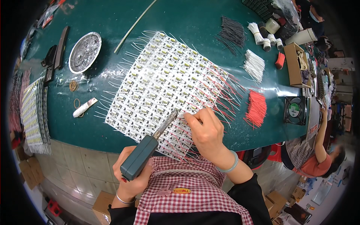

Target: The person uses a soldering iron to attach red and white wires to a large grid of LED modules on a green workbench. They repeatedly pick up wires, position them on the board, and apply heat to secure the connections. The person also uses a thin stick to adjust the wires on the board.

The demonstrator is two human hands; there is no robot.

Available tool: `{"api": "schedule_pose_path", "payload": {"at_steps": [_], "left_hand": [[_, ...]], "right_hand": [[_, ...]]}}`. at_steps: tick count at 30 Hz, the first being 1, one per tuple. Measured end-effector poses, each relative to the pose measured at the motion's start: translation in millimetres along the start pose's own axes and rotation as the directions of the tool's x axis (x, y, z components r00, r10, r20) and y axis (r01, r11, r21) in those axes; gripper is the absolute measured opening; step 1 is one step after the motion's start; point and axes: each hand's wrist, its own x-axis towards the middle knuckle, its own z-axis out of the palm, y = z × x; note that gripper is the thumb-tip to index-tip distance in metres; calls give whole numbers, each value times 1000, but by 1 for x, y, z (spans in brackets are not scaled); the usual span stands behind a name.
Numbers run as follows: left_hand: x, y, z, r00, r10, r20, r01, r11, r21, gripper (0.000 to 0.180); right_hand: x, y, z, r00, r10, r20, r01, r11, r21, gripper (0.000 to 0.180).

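Circuit-board panel (150, 90) lies beneath the curled right hand (205, 131), thumb and forefinger pinched together, on what I can't tell; the left hand (131, 173) wraps its fingers round a soldering gun (139, 156).

Circuit boards (153, 80) between bowl (99, 40) and fan (295, 110)

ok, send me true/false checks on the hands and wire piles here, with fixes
1. The left hand holds the soldering iron. True.
2. The right hand has its fingertips over the circuit-board panel. True.
3. The white wire pile lies between the black pile and the red pile. True.
4. The red pile is left of the panel. False: it is right of it.
5. Both hands grip the iron. False: only the left does.
6. The right wrist is bare. False: it wears a bangle.
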Motion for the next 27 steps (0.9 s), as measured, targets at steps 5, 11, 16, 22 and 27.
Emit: {"api": "schedule_pose_path", "payload": {"at_steps": [5, 11, 16, 22, 27], "left_hand": [[-2, 1, 0, 1000, -17, -17, 17, 1000, -19, 24], [-8, -1, -4, 998, -13, -53, 12, 1000, -7, 24], [-9, -6, -9, 999, -2, -52, 2, 1000, 2, 25], [-12, -4, -9, 998, 19, -61, -19, 1000, 3, 24], [-12, -2, -11, 997, 63, -50, -62, 998, 23, 23]], "right_hand": [[-1, 2, 1, 999, -15, -36, 15, 1000, -3, 26], [-12, 3, -22, 999, 40, -24, -40, 999, 11, 24], [-18, -13, -76, 992, 111, 59, -110, 994, -15, 31], [-6, -25, -55, 1000, -11, -10, 13, 991, 134, 34], [-11, -16, -1, 998, 30, -58, -25, 996, 84, 27]]}}
